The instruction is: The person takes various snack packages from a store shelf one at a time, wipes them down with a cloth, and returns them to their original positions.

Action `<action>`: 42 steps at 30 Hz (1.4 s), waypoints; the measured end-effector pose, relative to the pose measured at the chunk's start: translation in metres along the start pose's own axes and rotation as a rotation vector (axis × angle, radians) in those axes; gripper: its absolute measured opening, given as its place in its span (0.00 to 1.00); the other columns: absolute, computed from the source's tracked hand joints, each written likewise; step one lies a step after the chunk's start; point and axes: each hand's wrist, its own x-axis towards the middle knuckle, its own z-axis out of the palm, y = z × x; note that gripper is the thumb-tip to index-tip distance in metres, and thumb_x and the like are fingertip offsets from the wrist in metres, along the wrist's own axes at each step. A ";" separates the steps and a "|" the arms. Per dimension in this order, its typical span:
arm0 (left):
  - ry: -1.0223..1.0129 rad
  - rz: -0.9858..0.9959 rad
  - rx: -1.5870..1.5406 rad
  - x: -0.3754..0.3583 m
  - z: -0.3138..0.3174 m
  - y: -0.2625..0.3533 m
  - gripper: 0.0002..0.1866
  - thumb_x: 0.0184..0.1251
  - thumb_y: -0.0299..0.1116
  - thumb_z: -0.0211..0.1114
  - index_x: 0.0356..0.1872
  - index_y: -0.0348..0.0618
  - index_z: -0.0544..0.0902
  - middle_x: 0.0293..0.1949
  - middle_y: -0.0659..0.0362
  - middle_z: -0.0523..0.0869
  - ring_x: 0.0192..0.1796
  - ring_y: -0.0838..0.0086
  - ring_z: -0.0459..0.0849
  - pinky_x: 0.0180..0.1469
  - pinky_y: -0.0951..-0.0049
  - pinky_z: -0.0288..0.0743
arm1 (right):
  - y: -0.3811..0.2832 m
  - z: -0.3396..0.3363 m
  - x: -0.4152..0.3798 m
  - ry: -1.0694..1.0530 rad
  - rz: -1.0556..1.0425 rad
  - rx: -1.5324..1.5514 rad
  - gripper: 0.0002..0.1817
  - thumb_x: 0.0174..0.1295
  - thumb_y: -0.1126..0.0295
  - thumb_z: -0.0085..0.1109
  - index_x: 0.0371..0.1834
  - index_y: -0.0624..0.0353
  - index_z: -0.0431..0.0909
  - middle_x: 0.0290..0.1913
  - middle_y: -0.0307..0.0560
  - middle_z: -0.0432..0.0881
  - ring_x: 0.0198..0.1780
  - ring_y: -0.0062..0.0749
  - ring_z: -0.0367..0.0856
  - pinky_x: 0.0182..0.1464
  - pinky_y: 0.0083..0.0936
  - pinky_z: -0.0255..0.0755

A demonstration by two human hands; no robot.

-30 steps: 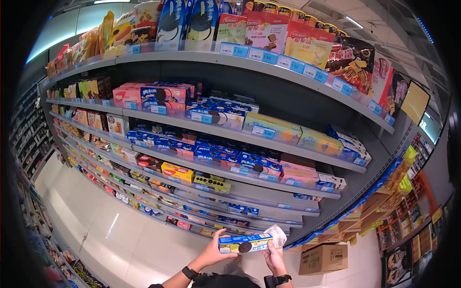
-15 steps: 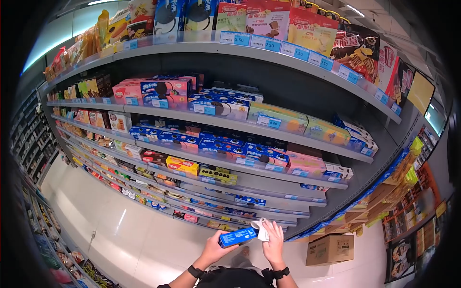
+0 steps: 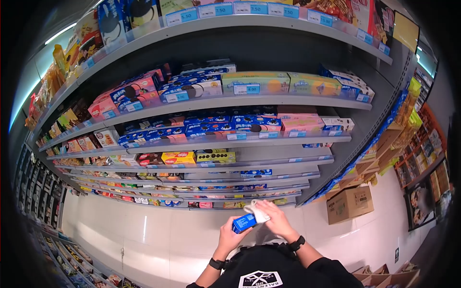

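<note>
My left hand [image 3: 230, 236] grips a small blue box [image 3: 243, 223] with white print, its fingers wrapped round the near left end. A folded white cloth [image 3: 259, 212] lies against the right end of the box. My right hand [image 3: 276, 218] presses this cloth onto the box, fingers bent over it. Both hands are low in front of my body, in front of the shelves. The underside of the box and part of its right end are hidden.
Tiered grey shelves [image 3: 206, 106] hold rows of cookie boxes, with price tags along the edges. A cardboard carton [image 3: 350, 204] stands on the pale tiled floor [image 3: 168, 230] at the right. More stocked shelving [image 3: 72, 259] is at the lower left.
My view has tilted down and shifted, so the shelves sit higher. My right hand and the cloth have come over the box end, covering more of it. My left hand still holds the box.
</note>
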 end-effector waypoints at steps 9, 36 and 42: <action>-0.150 0.294 -0.021 0.009 -0.006 0.005 0.26 0.57 0.32 0.83 0.56 0.40 0.83 0.57 0.49 0.90 0.60 0.52 0.90 0.60 0.60 0.84 | 0.071 -0.018 -0.026 0.101 0.765 0.905 0.25 0.76 0.49 0.60 0.59 0.61 0.80 0.41 0.45 0.90 0.42 0.29 0.92 0.41 0.28 0.86; -0.096 -0.174 -0.285 0.102 0.082 -0.009 0.34 0.56 0.30 0.87 0.58 0.37 0.74 0.51 0.52 0.89 0.52 0.72 0.89 0.58 0.69 0.84 | 0.064 -0.054 0.038 0.133 0.116 0.116 0.25 0.66 0.71 0.63 0.68 0.59 0.82 0.67 0.56 0.84 0.73 0.51 0.78 0.80 0.40 0.61; -0.116 -0.064 -0.254 0.143 0.117 -0.014 0.34 0.55 0.30 0.86 0.59 0.37 0.75 0.51 0.51 0.91 0.52 0.67 0.91 0.56 0.68 0.84 | 0.073 -0.081 0.072 -0.005 0.063 0.445 0.25 0.69 0.70 0.66 0.70 0.57 0.81 0.70 0.53 0.82 0.74 0.48 0.77 0.79 0.41 0.63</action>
